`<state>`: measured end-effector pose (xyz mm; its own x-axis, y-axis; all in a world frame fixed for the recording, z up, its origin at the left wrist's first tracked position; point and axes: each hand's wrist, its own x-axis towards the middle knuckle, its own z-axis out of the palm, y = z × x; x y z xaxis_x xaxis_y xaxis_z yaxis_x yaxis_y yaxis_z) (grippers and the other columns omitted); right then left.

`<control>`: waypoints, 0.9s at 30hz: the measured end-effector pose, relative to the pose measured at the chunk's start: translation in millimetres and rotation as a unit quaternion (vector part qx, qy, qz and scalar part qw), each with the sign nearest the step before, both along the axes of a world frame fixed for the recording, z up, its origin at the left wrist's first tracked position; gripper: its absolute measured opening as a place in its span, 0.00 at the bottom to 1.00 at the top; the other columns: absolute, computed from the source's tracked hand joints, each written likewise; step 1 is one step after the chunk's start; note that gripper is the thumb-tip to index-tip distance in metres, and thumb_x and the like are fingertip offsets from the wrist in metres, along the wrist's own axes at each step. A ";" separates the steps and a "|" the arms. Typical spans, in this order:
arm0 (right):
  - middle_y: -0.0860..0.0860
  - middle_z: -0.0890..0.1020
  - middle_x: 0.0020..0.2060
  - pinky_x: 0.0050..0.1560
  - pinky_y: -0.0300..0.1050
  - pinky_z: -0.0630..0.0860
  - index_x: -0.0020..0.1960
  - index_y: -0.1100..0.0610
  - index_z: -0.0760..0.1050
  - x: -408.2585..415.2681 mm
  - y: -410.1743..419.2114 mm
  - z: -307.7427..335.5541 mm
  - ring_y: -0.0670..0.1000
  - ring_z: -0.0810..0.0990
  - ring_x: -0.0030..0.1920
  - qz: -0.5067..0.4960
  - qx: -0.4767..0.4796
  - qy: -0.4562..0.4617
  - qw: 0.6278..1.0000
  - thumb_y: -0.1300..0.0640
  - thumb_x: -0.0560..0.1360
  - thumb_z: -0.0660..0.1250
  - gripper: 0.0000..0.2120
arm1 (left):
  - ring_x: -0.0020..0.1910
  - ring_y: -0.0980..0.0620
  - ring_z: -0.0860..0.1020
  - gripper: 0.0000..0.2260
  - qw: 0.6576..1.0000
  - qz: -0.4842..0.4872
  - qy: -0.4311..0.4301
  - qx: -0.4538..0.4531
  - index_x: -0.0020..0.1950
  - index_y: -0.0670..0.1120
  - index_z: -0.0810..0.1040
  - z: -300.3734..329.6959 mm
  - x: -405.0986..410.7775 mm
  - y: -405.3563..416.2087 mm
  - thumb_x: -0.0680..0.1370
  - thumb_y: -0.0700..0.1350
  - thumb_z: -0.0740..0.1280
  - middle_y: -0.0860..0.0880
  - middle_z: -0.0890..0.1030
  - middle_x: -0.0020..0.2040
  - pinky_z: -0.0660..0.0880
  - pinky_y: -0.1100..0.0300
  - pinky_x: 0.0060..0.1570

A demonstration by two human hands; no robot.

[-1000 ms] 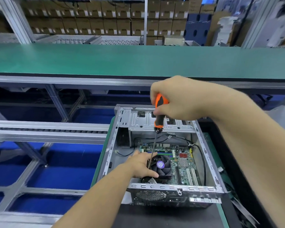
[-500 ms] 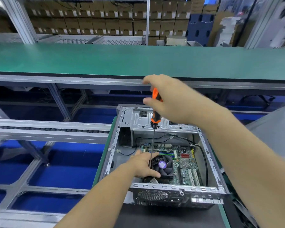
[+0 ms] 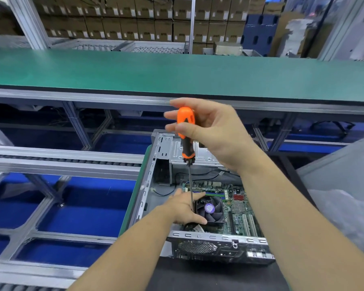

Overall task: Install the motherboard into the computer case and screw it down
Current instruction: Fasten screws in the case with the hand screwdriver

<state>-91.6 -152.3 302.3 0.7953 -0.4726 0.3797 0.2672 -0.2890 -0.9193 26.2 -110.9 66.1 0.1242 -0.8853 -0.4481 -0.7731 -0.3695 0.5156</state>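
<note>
While two bare forearms enter from the bottom of the frame, one computer case lies open just right of lower centre, its perforated rear panel nearest the camera. Inside it sits one motherboard, flat on the case floor at lower centre right, carrying one round cooler fan with a purple hub and two long white slots near its right side.

The left hand reaches into the case at lower centre. Its grip is loosely spread: the thumb lies against the near edge of the fan and the fingers rest along the fan's left side, with the thin metal shaft of the screwdriver passing down just beside them. Whether those fingers pinch the shaft or only steady it cannot be told.

There is one screwdriver, upright, with an orange and black handle at the centre of the frame. The right hand holds it there, thumb and fingertips curled lightly round the orange top, the palm left open toward the camera. The tip is hidden behind the left hand.

Beyond the case, one long green tabletop crosses the upper half of the frame. Behind it, at the top, stand rows of brown cardboard boxes, too many to count.
</note>
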 end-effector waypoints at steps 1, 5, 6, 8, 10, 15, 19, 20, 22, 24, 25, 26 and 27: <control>0.51 0.87 0.47 0.53 0.42 0.81 0.55 0.51 0.81 2.5 1.3 -1.0 0.49 0.86 0.48 -0.074 -0.024 -0.006 0.997 0.64 0.72 0.77 0.15 | 0.76 0.43 0.53 0.44 1.000 -0.005 0.001 -0.003 0.77 0.69 0.55 0.3 0.2 0.0 0.67 0.65 0.75 0.42 0.65 0.73 0.58 0.42 0.74; 0.52 0.79 0.40 0.43 0.44 0.74 0.48 0.61 0.79 13.8 1.9 -11.4 0.52 0.76 0.39 -0.351 -0.340 -0.002 0.872 0.60 0.75 0.73 0.05 | 0.76 0.45 0.53 0.44 1.000 -0.014 0.001 -0.007 0.78 0.67 0.55 0.5 -0.5 -0.9 0.68 0.65 0.75 0.45 0.68 0.73 0.58 0.44 0.73; 0.54 0.79 0.41 0.43 0.46 0.74 0.50 0.63 0.78 15.7 3.1 -13.5 0.54 0.75 0.39 -0.351 -0.362 -0.006 0.863 0.63 0.77 0.70 0.04 | 0.76 0.45 0.53 0.44 1.000 -0.013 0.001 -0.006 0.78 0.67 0.55 0.4 -0.5 -1.3 0.68 0.65 0.75 0.45 0.68 0.73 0.58 0.44 0.73; 0.55 0.80 0.44 0.47 0.44 0.74 0.55 0.64 0.78 15.7 5.1 -13.6 0.54 0.77 0.41 -0.321 -0.346 -0.014 0.882 0.64 0.78 0.69 0.06 | 0.76 0.45 0.52 0.44 1.000 -0.016 -0.004 -0.005 0.78 0.67 0.55 0.5 -0.1 -1.7 0.68 0.65 0.75 0.47 0.68 0.75 0.58 0.44 0.74; 0.51 0.81 0.45 0.50 0.36 0.73 0.56 0.62 0.79 11.2 5.7 -7.4 0.48 0.79 0.44 -0.273 -0.300 0.003 0.914 0.62 0.78 0.71 0.07 | 0.77 0.44 0.51 0.44 1.000 -0.017 -0.004 -0.005 0.78 0.68 0.55 0.2 0.0 -1.8 0.67 0.66 0.75 0.47 0.67 0.76 0.57 0.44 0.74; 0.51 0.82 0.49 0.56 0.39 0.73 0.50 0.57 0.83 -0.7 0.9 31.8 0.48 0.79 0.50 -0.160 -0.410 0.178 0.880 0.58 0.79 0.68 0.06 | 0.78 0.43 0.50 0.45 1.000 0.001 0.004 0.006 0.76 0.72 0.55 -2.2 0.5 -2.8 0.65 0.67 0.75 0.41 0.63 0.75 0.58 0.43 0.75; 0.53 0.80 0.36 0.43 0.49 0.76 0.36 0.53 0.80 -2.2 -2.2 67.7 0.59 0.77 0.41 -0.094 -0.548 0.381 0.739 0.60 0.76 0.64 0.13 | 0.78 0.44 0.50 0.45 1.000 -0.006 0.009 0.007 0.76 0.72 0.55 -4.1 1.9 -3.4 0.64 0.68 0.75 0.42 0.64 0.75 0.58 0.43 0.73; 0.53 0.82 0.41 0.47 0.51 0.77 0.42 0.52 0.83 -3.5 -4.1 72.5 0.58 0.78 0.44 -0.065 -0.547 0.411 0.726 0.59 0.77 0.65 0.09 | 0.78 0.44 0.50 0.45 1.000 -0.006 0.013 0.008 0.76 0.72 0.55 -4.4 1.8 -3.4 0.64 0.68 0.75 0.42 0.64 0.75 0.58 0.44 0.74; 0.51 0.80 0.55 0.56 0.54 0.77 0.57 0.50 0.83 -7.2 -4.3 80.7 0.56 0.80 0.52 -0.030 -0.540 0.465 0.701 0.59 0.77 0.67 0.11 | 0.79 0.44 0.49 0.45 1.000 0.005 0.027 0.011 0.76 0.71 0.56 -2.0 1.7 -3.0 0.64 0.66 0.76 0.42 0.62 0.76 0.57 0.43 0.75; 0.45 0.81 0.48 0.52 0.47 0.76 0.57 0.48 0.82 -8.6 -4.3 84.5 0.48 0.80 0.47 -0.035 -0.529 0.458 0.714 0.60 0.78 0.68 0.11 | 0.80 0.44 0.46 0.44 0.999 0.001 0.045 0.018 0.77 0.69 0.56 2.2 2.5 -2.9 0.67 0.62 0.77 0.44 0.61 0.78 0.55 0.43 0.76; 0.42 0.80 0.40 0.47 0.46 0.76 0.54 0.49 0.82 -7.9 -2.9 83.2 0.44 0.80 0.41 -0.048 -0.527 0.441 0.725 0.56 0.78 0.69 0.06 | 0.80 0.44 0.45 0.43 0.998 -0.006 0.059 0.026 0.78 0.67 0.55 4.9 2.9 -2.5 0.70 0.58 0.76 0.46 0.60 0.79 0.55 0.43 0.76; 0.42 0.78 0.34 0.41 0.45 0.75 0.50 0.51 0.80 -5.7 -1.7 80.7 0.43 0.78 0.35 -0.063 -0.529 0.434 0.726 0.50 0.80 0.69 0.06 | 0.80 0.42 0.45 0.42 0.996 -0.011 0.077 0.037 0.79 0.66 0.54 8.0 4.0 -2.1 0.72 0.53 0.74 0.48 0.60 0.79 0.56 0.42 0.75; 0.45 0.76 0.32 0.36 0.45 0.72 0.46 0.53 0.77 -3.0 -2.9 76.5 0.46 0.77 0.32 -0.087 -0.538 0.439 0.715 0.43 0.81 0.65 0.14 | 0.80 0.38 0.48 0.41 0.994 -0.010 0.095 0.048 0.80 0.65 0.53 11.8 5.4 -1.1 0.73 0.48 0.72 0.48 0.60 0.79 0.59 0.41 0.73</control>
<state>-94.6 -155.2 378.8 0.9148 -0.4037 -0.0112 -0.4021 -0.9131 0.0676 31.5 -112.0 77.9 0.0122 -0.8387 -0.5445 -0.6732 -0.4096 0.6157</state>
